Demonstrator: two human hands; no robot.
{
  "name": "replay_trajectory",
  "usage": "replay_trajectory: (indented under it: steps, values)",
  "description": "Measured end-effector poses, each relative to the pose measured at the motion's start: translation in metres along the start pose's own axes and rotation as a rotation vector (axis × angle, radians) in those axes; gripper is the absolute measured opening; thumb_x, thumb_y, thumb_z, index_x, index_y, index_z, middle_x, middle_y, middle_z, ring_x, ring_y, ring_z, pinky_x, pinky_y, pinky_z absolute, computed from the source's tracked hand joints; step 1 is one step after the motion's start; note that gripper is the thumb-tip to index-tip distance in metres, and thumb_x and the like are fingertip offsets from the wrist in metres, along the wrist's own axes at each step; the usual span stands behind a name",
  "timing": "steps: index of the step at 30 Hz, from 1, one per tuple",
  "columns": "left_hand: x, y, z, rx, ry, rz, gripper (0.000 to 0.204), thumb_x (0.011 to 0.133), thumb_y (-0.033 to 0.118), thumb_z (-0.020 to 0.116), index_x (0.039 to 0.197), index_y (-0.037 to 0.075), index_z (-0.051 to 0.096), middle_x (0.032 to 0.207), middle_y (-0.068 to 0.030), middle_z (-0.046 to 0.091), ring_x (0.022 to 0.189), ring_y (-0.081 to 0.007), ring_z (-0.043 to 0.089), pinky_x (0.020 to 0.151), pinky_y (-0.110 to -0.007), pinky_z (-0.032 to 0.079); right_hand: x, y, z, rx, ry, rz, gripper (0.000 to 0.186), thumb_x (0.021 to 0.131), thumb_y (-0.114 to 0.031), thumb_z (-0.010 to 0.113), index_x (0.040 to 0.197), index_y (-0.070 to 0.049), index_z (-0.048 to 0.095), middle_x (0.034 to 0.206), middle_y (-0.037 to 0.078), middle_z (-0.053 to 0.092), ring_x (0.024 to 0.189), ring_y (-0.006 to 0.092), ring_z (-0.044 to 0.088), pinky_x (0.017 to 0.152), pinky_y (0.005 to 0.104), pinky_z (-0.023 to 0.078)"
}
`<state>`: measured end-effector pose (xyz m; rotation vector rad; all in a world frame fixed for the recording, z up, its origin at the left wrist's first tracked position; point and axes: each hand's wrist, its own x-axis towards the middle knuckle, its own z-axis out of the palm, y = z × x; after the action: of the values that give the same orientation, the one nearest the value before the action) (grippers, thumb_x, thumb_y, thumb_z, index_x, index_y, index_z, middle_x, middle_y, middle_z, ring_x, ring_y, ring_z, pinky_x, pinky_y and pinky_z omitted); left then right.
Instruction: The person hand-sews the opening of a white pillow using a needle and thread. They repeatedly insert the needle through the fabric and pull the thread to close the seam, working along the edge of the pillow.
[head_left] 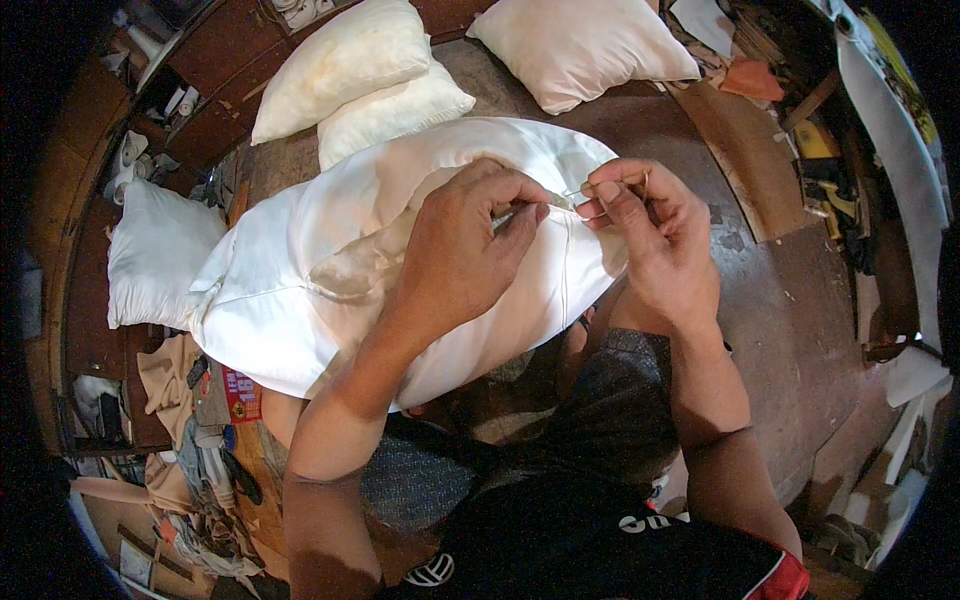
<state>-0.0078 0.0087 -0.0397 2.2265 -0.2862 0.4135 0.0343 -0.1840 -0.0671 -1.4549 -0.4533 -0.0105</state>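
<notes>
Left hand (460,240): pinching the cloth of the cushion (285,250) between thumb and forefinger. Right hand (662,225): pinching something thin beside the left fingertips, too fine to tell as needle or thread. Laid across the lap (620,390), slanting up to the right: the cushion. White, glossy, smooth and plump, rounded in outline, drawn in at a puckered left corner. Open on the upper face in a long gap, partly behind the left hand, with duller, beige-grey lining or filling (365,265) inside, cannot tell which. Crossed by a straight seam from the left corner to the gap. Softly creased, brightly lit, shaded in patches. Beyond, on the brown floor (765,300): two overlapping pale pillows (340,65); farther right, a third pillow (585,45). Near the left corner, a fourth pillow (165,255).
</notes>
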Motion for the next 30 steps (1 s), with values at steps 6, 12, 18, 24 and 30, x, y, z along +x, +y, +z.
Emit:
replay_trajectory:
  steps: [6,12,18,24,30]
  values:
    - [-0.001,0.002,0.001,-0.019,-0.004,0.011,0.01,0.09,0.01,0.068,0.095,0.003,0.072,0.087,-0.0106,0.065,0.081,-0.0211,0.062,0.075,-0.032,0.046,0.004,0.003,-0.004,0.095,-0.017,0.037,0.017,0.101,-0.01,0.06,0.108,0.004,0.066,0.096,0.006,0.069,0.084,0.0122,0.068,0.074,0.0243,0.053]
    - [-0.001,0.0,0.001,-0.024,-0.034,0.029,0.01,0.091,0.009,0.066,0.097,0.002,0.07,0.089,-0.0108,0.064,0.081,-0.0213,0.062,0.075,-0.032,0.046,0.006,0.002,-0.004,0.141,-0.011,0.078,0.015,0.101,-0.009,0.059,0.106,0.004,0.066,0.097,0.007,0.07,0.083,0.013,0.068,0.073,0.0244,0.053]
    - [-0.001,-0.001,0.003,-0.027,-0.02,0.041,0.01,0.091,0.009,0.066,0.097,0.002,0.069,0.09,-0.0118,0.066,0.084,-0.0221,0.063,0.076,-0.033,0.048,0.007,0.002,-0.005,0.166,-0.041,0.11,0.015,0.101,-0.009,0.059,0.106,0.004,0.066,0.095,0.007,0.07,0.083,0.0128,0.069,0.072,0.0241,0.053]
    - [0.0,-0.001,0.004,-0.015,-0.016,0.048,0.01,0.092,0.009,0.065,0.097,0.001,0.069,0.089,-0.0121,0.067,0.083,-0.0224,0.064,0.077,-0.033,0.048,0.01,0.007,-0.009,0.227,-0.075,0.177,0.017,0.102,-0.012,0.06,0.108,0.003,0.066,0.093,0.006,0.071,0.082,0.0132,0.069,0.073,0.025,0.055]
    - [0.0,-0.009,0.008,-0.075,-0.009,0.059,0.011,0.092,0.01,0.066,0.096,0.001,0.068,0.09,-0.0126,0.067,0.08,-0.0247,0.063,0.075,-0.034,0.049,0.01,0.017,-0.012,0.335,-0.181,0.201,0.017,0.1,-0.012,0.062,0.108,0.002,0.067,0.094,0.008,0.072,0.082,0.0136,0.07,0.072,0.0272,0.058]
